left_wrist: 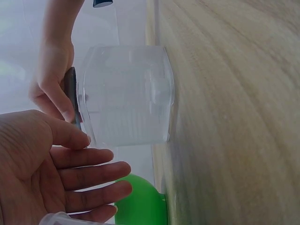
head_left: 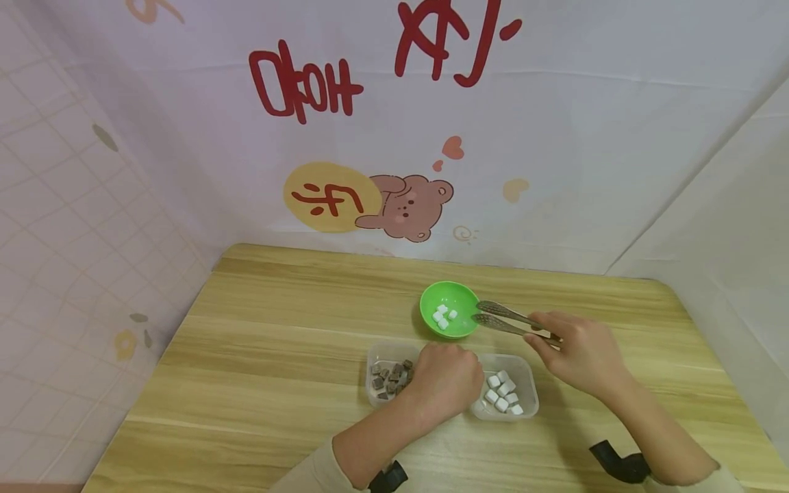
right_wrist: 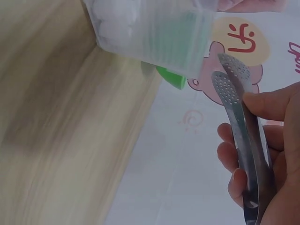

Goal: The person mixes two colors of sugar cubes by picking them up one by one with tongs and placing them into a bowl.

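Observation:
My right hand (head_left: 585, 352) grips metal tongs (head_left: 509, 314) with perforated tips. The tips are slightly apart at the right rim of a green bowl (head_left: 457, 291), with nothing between them. Several small white cubes (head_left: 442, 323) lie in that bowl. My left hand (head_left: 446, 383) hovers over the gap between two clear plastic containers, partly covering both. In the left wrist view its fingers (left_wrist: 96, 178) are relaxed and hold nothing, the thumb close to one container's rim. The left container (head_left: 372, 396) holds brown cubes (head_left: 394, 387); the right container (head_left: 527, 383) holds white cubes (head_left: 502, 404).
All the containers stand on a wood-grain table (head_left: 265, 356), the bowl behind the two clear ones. A white printed backdrop (head_left: 555, 123) rises along the table's far edge. Black straps (head_left: 619, 464) show near the wrists.

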Motion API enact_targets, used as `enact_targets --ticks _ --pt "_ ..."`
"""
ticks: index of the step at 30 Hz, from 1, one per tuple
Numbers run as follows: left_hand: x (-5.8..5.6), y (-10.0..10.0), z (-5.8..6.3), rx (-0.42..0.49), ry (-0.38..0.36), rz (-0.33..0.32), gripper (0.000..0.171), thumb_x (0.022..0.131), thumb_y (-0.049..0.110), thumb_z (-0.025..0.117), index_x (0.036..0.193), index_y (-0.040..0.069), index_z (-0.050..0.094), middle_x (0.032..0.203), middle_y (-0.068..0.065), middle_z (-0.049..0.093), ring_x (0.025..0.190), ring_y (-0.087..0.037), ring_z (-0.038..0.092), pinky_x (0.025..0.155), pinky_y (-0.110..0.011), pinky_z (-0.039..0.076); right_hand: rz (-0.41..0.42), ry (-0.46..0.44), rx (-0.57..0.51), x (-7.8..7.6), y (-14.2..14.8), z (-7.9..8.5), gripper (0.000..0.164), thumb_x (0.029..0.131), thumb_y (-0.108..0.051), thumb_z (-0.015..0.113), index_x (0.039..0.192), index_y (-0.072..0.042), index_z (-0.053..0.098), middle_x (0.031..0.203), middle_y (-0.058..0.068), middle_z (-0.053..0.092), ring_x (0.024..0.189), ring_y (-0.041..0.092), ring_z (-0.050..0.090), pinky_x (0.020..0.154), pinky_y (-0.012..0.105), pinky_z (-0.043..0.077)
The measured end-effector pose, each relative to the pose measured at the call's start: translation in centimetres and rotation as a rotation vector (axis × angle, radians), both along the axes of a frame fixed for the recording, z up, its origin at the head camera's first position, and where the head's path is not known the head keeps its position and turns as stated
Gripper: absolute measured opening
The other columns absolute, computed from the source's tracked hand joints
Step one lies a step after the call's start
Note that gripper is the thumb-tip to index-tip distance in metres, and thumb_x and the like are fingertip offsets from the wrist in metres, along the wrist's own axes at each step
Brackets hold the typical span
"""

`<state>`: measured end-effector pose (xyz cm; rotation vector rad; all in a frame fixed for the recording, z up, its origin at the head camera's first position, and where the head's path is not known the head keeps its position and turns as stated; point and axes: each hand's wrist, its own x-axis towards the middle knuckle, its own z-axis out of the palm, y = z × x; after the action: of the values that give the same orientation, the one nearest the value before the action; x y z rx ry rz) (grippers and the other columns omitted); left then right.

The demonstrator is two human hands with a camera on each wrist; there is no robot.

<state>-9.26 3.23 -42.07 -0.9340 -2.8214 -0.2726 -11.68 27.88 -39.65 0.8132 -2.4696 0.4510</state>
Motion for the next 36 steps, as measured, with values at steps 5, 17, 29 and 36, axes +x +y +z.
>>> enact_targets --ticks 5,17,29,36 --pt "0.1 -0.1 0.0 0.004 0.011 0.002 0.044 0.083 0.013 0.068 0.050 0.023 0.041 0.049 0.010 0.038 0.043 -0.007 0.038 0.039 -0.027 0.031 0.022 0.026 -0.005 0.8 0.8 0.7 0.029 0.087 -0.028 0.078 0.107 -0.006 0.079 0.097 0.007 0.079 0.061 0.013 0.068 0.049 0.026 0.047" --pt "0.2 0.0 0.1 -0.034 0.027 0.003 0.044 0.083 0.011 0.067 0.050 0.023 0.040 0.049 0.010 0.036 0.043 -0.006 0.035 0.039 -0.026 0.030 0.103 0.051 0.061 3.0 2.4 2.3 0.059 0.107 -0.057 0.046 0.102 -0.010 0.080 0.090 0.001 0.079 0.060 0.008 0.068 0.051 0.024 0.050" --pt "0.4 0.0 0.1 -0.050 0.072 0.008 0.045 0.084 0.015 0.069 0.050 0.023 0.041 0.049 0.010 0.037 0.042 -0.006 0.035 0.038 -0.026 0.029 0.168 -0.029 0.198 4.6 2.1 3.3 0.047 0.107 -0.051 0.047 0.095 -0.017 0.077 0.082 -0.015 0.071 0.060 -0.008 0.054 0.049 0.018 0.042" --pt "0.3 0.0 0.1 -0.046 0.057 0.006 0.047 0.086 0.015 0.069 0.050 0.023 0.040 0.048 0.010 0.036 0.042 -0.006 0.034 0.038 -0.025 0.029 0.175 -0.120 0.311 4.7 1.3 3.0 0.029 0.067 -0.016 0.089 0.092 -0.014 0.076 0.076 -0.018 0.064 0.058 -0.012 0.042 0.049 0.020 0.041"
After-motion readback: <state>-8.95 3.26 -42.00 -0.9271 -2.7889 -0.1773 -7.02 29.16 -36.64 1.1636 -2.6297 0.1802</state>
